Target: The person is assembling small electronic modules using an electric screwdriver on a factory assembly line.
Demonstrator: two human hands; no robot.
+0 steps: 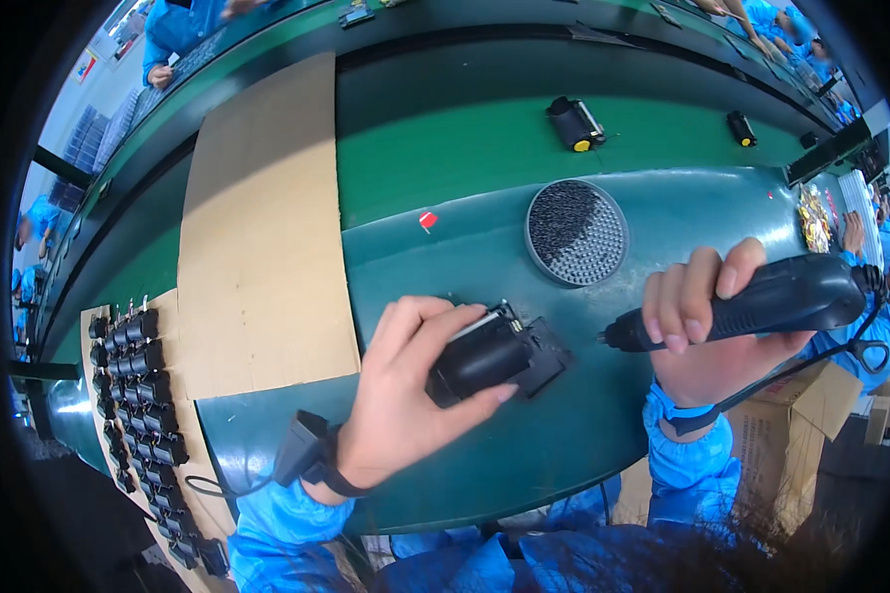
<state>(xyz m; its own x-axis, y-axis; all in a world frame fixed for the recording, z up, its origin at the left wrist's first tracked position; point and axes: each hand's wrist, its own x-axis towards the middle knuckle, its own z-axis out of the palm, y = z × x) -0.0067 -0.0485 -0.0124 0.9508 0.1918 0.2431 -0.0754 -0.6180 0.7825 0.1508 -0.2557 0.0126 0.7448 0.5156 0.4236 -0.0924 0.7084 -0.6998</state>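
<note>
My left hand [402, 381] is closed around a black plastic housing [485, 361], thumb along its near side and fingers over the far side. A flat black flange sticks out at the housing's right end. My right hand [707, 316] grips a black electric screwdriver [786, 296] held nearly level. Its tip points left toward the housing, with a small gap between them. Beyond the two hands stands a round grey dish [576, 232] filled with many small screws, apart from both.
Cardboard [267, 237] lies left of my hands. Rows of black housings [143, 395] sit at the far left. Another black unit with a yellow end [576, 124] and a smaller black one [741, 129] rest on the green strip [445, 148]. Co-workers in blue [193, 35] sit beyond.
</note>
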